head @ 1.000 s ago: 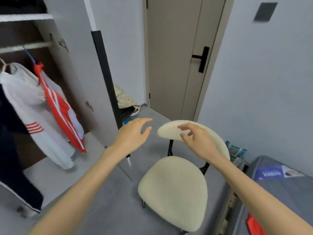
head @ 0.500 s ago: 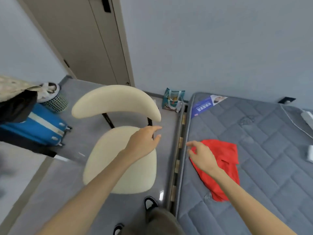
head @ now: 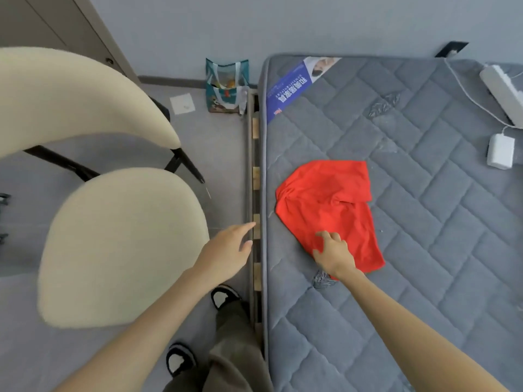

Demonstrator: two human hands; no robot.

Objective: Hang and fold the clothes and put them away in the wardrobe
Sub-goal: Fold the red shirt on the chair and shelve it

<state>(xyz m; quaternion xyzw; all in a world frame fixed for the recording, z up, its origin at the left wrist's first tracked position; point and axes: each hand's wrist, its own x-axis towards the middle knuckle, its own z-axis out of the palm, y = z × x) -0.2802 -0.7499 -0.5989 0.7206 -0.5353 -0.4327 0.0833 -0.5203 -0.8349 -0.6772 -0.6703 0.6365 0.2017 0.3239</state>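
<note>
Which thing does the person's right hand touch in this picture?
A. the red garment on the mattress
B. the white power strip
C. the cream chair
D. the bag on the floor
A: the right hand rests on the near edge of the red garment, which lies on the grey mattress. The left hand is open between chair and bed and holds nothing.

Both bare arms are stretched out. The left arm comes up from seven o'clock, and the left hand (head: 229, 247) is loose, fingers straight toward one o'clock, holding nothing. The right arm reaches in from five o'clock. The right hand (head: 334, 256) has bent fingers, tips down on the red garment (head: 325, 199); I can't tell if it pinches.
</note>
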